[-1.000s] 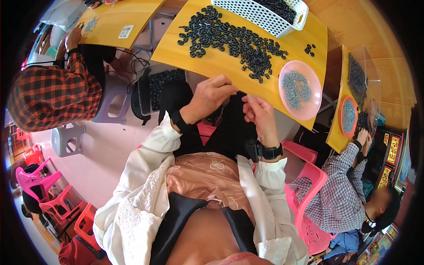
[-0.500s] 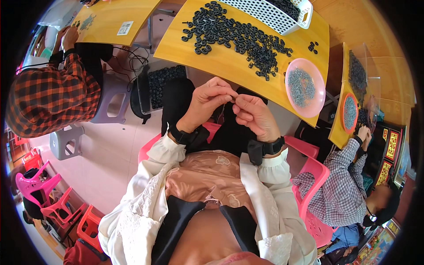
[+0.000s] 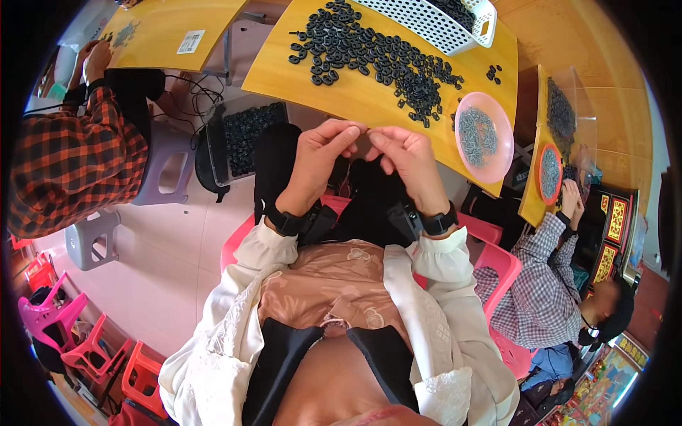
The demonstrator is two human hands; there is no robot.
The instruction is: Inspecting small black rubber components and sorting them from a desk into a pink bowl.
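Observation:
My left hand (image 3: pixel 321 157) and my right hand (image 3: pixel 406 157) meet above my lap, just off the near edge of the yellow table (image 3: pixel 302 92). Thumb and forefinger of each are pinched, with the fingertips almost touching. Whatever sits between them is too small to make out. Beyond them, small black oval parts (image 3: pixel 387 57) are spread over the tabletop. A pink bowl (image 3: pixel 503 153) of thin silvery screw-like pieces (image 3: pixel 477 136) stands at the table's right corner, near my right hand.
A white perforated basket (image 3: pixel 426 28) of black parts stands at the table's far side. Below left, a clear bin (image 3: pixel 217 153) holds more. One co-worker (image 3: pixel 78 156) sits left, another (image 3: pixel 547 277) right, beside an orange bowl (image 3: pixel 549 174). Grey (image 3: pixel 94 241) and pink seats stand around.
My hands have turned, and the fingertips that overlapped now sit side by side, a little higher. The view has shifted slightly. The right co-worker's hands have come closer together.

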